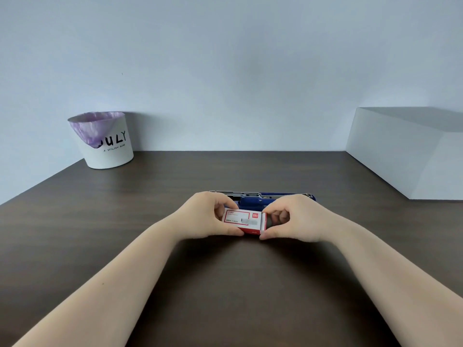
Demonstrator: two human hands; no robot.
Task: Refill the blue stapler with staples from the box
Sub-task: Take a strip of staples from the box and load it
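A small red and white staple box [244, 220] is held just above the dark wooden table [150, 201], at its middle. My left hand [209, 216] grips the box's left end. My right hand [293, 217] pinches its right end, where the inner tray sticks out a little. Right behind the box lies the blue stapler [260, 197], opened out flat with its metal staple channel facing up; my hands hide part of it.
A white bin [105, 141] with a purple liner stands at the table's back left against the wall. A white block [411, 151] rises along the right side. The wall runs close behind the table.
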